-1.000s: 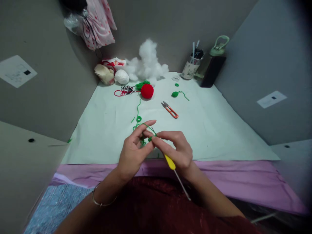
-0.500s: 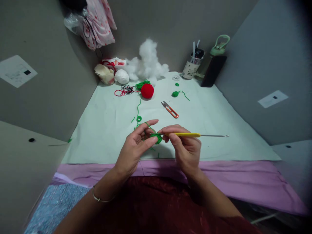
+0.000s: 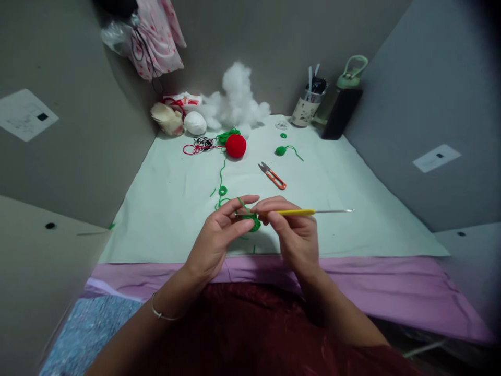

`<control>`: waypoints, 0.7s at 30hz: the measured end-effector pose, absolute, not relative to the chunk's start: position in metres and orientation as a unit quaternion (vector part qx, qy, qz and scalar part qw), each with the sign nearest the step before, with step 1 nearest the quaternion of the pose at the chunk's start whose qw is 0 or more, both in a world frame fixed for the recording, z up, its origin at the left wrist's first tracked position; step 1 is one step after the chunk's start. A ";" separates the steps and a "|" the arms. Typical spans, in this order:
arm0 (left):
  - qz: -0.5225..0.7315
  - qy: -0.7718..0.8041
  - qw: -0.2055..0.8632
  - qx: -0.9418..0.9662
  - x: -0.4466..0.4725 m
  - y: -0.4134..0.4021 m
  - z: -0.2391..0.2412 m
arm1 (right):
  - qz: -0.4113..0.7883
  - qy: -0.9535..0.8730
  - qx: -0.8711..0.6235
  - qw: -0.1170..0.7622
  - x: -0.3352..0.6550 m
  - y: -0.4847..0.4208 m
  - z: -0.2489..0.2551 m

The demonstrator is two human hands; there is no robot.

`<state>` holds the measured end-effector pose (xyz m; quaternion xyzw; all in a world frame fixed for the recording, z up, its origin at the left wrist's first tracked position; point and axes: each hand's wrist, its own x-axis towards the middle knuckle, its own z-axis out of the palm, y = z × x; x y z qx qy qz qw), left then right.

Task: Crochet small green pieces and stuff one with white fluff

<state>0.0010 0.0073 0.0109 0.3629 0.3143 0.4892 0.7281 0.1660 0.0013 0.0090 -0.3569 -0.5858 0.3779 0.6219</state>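
My left hand [image 3: 219,235] pinches a small green crochet piece [image 3: 256,224] between thumb and fingers. Green yarn [image 3: 241,202] runs over its raised index finger. In my right hand [image 3: 295,230] is a crochet hook with a yellow handle [image 3: 297,212], gripped like a pen and lying nearly level. The hook's left tip lies at the green piece, close to the left fingers; its other metal end sticks out to the right. Part of the green piece is hidden behind my left thumb. From it the yarn leads back past a small green ring [image 3: 223,190].
Orange thread snips [image 3: 273,176] lie beyond my hands. Farther back are a red crocheted ball [image 3: 236,146], tangled yarn [image 3: 201,144], white stuffing [image 3: 238,96] and a small green crocheted ball with a tail [image 3: 281,151]. A pen cup [image 3: 304,110] and a bottle [image 3: 348,81] stand at back right.
My right hand and the crochet hook have shifted slightly left, the hook's tip reaching farther past the green piece. My left index finger has moved slightly to the right.
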 end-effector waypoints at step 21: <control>0.517 0.387 0.585 0.490 -0.004 0.004 0.013 | 0.204 -0.726 -0.366 0.544 0.173 -0.008 0.014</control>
